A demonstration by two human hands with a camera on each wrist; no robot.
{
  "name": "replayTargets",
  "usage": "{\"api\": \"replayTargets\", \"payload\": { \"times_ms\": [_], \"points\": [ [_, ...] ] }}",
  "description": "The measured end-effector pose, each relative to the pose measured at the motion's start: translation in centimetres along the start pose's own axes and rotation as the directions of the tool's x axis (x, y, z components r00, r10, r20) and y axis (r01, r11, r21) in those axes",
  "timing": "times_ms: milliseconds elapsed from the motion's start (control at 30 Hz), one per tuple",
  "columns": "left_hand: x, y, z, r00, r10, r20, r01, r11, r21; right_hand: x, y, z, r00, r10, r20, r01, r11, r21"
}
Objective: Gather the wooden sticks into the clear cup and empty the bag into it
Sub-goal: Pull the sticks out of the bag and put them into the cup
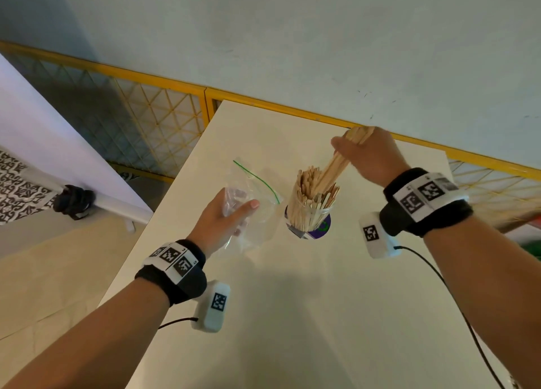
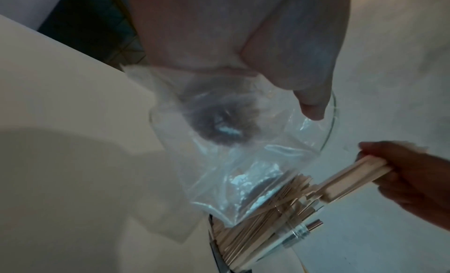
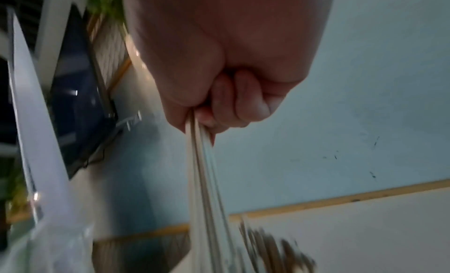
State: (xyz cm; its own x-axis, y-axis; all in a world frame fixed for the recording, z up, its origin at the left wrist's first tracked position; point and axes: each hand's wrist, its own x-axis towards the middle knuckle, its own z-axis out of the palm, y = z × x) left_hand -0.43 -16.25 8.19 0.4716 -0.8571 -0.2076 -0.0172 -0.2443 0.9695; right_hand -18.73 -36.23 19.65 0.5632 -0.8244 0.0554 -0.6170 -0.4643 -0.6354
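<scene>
A clear cup (image 1: 308, 214) packed with several upright wooden sticks stands on the white table (image 1: 292, 315). My right hand (image 1: 367, 154) grips a bundle of wooden sticks (image 1: 336, 163) above the cup, their lower ends among those in it. The same bundle of sticks (image 3: 207, 181) hangs from my curled fingers (image 3: 243, 103) in the right wrist view. My left hand (image 1: 225, 219) holds a clear zip bag (image 1: 254, 201) with a green seal, left of the cup. The bag (image 2: 243, 152) looks empty of sticks, and the cup (image 2: 268, 229) shows below it.
A purple and white round label or coaster (image 1: 320, 227) lies under the cup. A yellow mesh fence (image 1: 164, 119) runs behind the table. A white board (image 1: 44, 142) leans at the left. Cables trail from both wrist cameras.
</scene>
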Motion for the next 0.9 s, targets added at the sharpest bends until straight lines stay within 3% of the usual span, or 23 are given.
{"api": "replayTargets", "payload": {
  "times_ms": [233,333,533,633,767,900],
  "points": [
    [0.0,0.9,0.7,1.0,0.017,0.021,-0.017,1.0,0.003,0.4,1.3,4.4,0.999,-0.027,0.03,0.028,0.999,-0.034],
    [0.0,1.3,0.7,1.0,0.027,0.007,-0.028,0.999,0.036,0.7,1.3,4.3,0.996,-0.065,0.059,0.069,0.994,-0.084],
    [0.0,1.6,0.9,0.999,0.035,0.008,-0.035,0.999,0.027,1.1,1.5,2.7,0.994,-0.11,-0.008,0.106,0.97,-0.218],
    [0.0,1.6,1.2,1.0,0.019,0.005,-0.019,1.0,0.013,0.1,2.6,4.8,0.99,-0.051,0.128,0.077,0.975,-0.208],
    [-0.1,1.5,1.2,1.0,0.013,0.001,-0.013,1.0,0.002,-0.7,3.9,6.3,0.998,0.044,0.054,-0.041,0.997,-0.064],
    [-0.1,1.3,1.0,1.0,0.009,0.004,-0.009,1.0,0.01,-1.2,4.5,6.6,0.995,0.086,0.042,-0.073,0.966,-0.247]
  ]
}}
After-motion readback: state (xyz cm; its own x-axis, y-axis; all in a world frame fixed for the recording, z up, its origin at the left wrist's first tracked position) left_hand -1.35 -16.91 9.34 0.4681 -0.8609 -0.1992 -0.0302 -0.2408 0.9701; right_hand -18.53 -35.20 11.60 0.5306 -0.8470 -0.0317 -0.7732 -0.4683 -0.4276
